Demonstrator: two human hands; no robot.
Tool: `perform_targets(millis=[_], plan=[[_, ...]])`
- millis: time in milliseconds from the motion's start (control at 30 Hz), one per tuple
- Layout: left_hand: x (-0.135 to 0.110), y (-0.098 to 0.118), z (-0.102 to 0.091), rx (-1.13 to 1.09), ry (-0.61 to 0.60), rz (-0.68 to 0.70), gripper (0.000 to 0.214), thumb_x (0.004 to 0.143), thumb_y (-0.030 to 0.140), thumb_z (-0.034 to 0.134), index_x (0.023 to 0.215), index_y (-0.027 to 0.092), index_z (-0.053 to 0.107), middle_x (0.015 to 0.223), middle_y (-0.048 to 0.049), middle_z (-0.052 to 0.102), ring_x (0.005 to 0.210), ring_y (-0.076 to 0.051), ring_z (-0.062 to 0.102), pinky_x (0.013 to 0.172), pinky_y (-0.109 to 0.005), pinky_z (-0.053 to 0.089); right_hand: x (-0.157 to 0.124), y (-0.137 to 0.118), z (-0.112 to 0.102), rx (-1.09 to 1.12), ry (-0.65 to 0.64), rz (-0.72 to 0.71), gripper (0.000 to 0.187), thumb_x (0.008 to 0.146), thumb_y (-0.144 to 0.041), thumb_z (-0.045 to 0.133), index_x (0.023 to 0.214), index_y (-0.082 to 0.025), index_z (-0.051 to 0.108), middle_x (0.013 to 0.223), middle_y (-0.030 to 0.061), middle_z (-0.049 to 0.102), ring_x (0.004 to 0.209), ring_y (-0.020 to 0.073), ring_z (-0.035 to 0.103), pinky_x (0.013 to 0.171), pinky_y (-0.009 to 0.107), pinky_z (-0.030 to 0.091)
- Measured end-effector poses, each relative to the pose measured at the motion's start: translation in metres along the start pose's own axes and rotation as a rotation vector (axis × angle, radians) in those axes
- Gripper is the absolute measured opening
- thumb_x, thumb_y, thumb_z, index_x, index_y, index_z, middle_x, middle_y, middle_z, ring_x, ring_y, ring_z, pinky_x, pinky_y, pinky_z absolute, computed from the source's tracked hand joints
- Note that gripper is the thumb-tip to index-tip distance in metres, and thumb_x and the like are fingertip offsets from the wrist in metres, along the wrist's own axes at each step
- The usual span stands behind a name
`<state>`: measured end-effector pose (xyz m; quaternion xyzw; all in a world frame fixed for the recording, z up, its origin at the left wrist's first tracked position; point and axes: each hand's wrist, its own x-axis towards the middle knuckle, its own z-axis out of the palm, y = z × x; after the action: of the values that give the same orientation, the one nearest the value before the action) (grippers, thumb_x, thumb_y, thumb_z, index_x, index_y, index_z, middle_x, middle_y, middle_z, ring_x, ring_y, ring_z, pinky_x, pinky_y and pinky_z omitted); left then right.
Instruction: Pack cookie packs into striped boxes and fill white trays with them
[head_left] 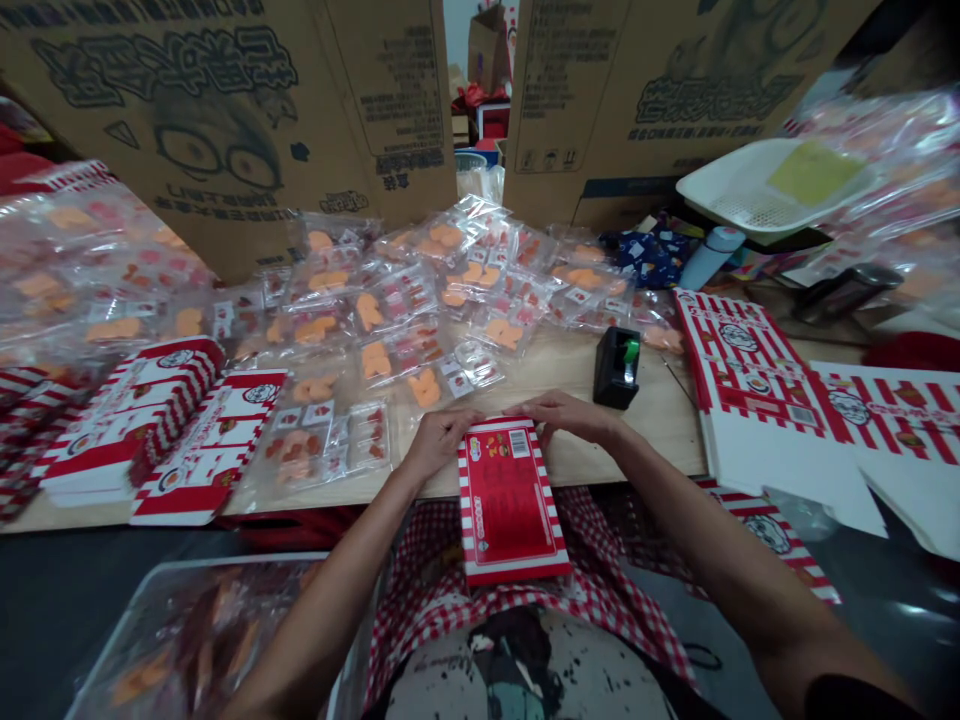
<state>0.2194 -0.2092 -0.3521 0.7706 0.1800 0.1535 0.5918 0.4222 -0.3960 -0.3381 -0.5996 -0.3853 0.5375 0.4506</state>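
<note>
The left hand and right hand are gripping the far edge of a flat, glossy red-and-white striped cardboard box, which is resting near the smooth wooden table, while crinkly clear plastic packets are lying beyond.

The light wooden tabletop carries a spread of clear plastic packs with orange pieces inside, flat red-and-white striped cartons, a black tape dispenser, and a larger opened striped carton.
</note>
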Motion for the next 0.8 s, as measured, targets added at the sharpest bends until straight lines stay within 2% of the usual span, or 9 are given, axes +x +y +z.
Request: perform_targets(millis=[67,133,233,333,433,533,633,800], plan=[[-0.003,0.002,-0.002,-0.053,-0.009,-0.052,0.043,0.087,0.056,0.067,0.097,0.017,0.082,0.092,-0.0078,0.080,0.082,-0.021,0.072,0.075,-0.029,0.054,-0.006,0.001,-0.002,0.062,-0.014,0.014,0.057,0.083,-0.062,0.072,0.114,-0.015,0.076,0.098,0.0078,0.075,0.084,0.0181,0.067,0.066,0.025,0.055],[-0.002,0.006,-0.002,-0.142,0.016,-0.119,0.046,0.084,0.056,0.071,0.105,0.016,0.079,0.092,-0.0072,0.080,0.077,-0.019,0.071,0.072,-0.028,0.053,-0.006,0.001,-0.002,0.164,0.010,0.018,0.053,0.078,-0.056,0.079,0.112,-0.015,0.074,0.095,0.0058,0.074,0.081,0.0155,0.066,0.065,0.022,0.054],[0.005,0.016,-0.002,-0.260,0.042,-0.214,0.043,0.077,0.051,0.080,0.100,0.014,0.080,0.087,-0.0061,0.079,0.071,-0.015,0.067,0.068,-0.024,0.050,-0.003,-0.007,-0.001,0.261,0.045,0.088,0.046,0.071,-0.045,0.085,0.103,-0.015,0.070,0.081,0.0019,0.070,0.069,0.0121,0.063,0.056,0.019,0.050],[0.008,0.029,-0.004,-0.319,0.003,-0.278,0.037,0.071,0.042,0.086,0.094,0.015,0.081,0.084,-0.0050,0.079,0.070,-0.014,0.066,0.068,-0.023,0.049,-0.002,-0.024,0.000,0.228,0.054,0.154,0.036,0.066,-0.033,0.083,0.094,-0.016,0.066,0.071,-0.0005,0.066,0.059,0.0111,0.059,0.050,0.019,0.047],[0.005,0.041,-0.006,-0.363,-0.057,-0.317,0.036,0.070,0.039,0.087,0.097,0.015,0.081,0.086,-0.0054,0.079,0.072,-0.015,0.067,0.071,-0.025,0.051,-0.005,-0.040,0.003,0.141,0.090,0.155,0.025,0.064,-0.023,0.076,0.085,-0.017,0.063,0.068,-0.0008,0.066,0.057,0.0116,0.059,0.047,0.019,0.046],[-0.001,0.048,-0.007,-0.326,-0.078,-0.285,0.038,0.073,0.043,0.083,0.098,0.015,0.081,0.086,-0.0058,0.079,0.071,-0.015,0.067,0.071,-0.025,0.051,-0.008,-0.048,0.008,0.110,0.142,0.159,0.019,0.063,-0.018,0.071,0.079,-0.017,0.062,0.067,-0.0003,0.066,0.056,0.0117,0.058,0.045,0.019,0.044],[-0.006,0.048,-0.009,-0.221,-0.075,-0.195,0.043,0.076,0.049,0.081,0.102,0.015,0.080,0.081,-0.0046,0.078,0.067,-0.015,0.065,0.065,-0.024,0.049,-0.010,-0.048,0.012,0.145,0.172,0.157,0.017,0.063,-0.018,0.072,0.078,-0.017,0.063,0.067,0.0004,0.066,0.056,0.0116,0.058,0.047,0.019,0.044],[-0.010,0.044,-0.017,-0.119,-0.129,-0.127,0.045,0.083,0.052,0.074,0.110,0.016,0.079,0.091,-0.0061,0.080,0.076,-0.018,0.070,0.072,-0.026,0.053,-0.017,-0.041,0.020,0.235,0.123,0.104,0.025,0.068,-0.030,0.080,0.085,-0.015,0.067,0.073,0.0017,0.068,0.062,0.0111,0.059,0.055,0.021,0.047]])
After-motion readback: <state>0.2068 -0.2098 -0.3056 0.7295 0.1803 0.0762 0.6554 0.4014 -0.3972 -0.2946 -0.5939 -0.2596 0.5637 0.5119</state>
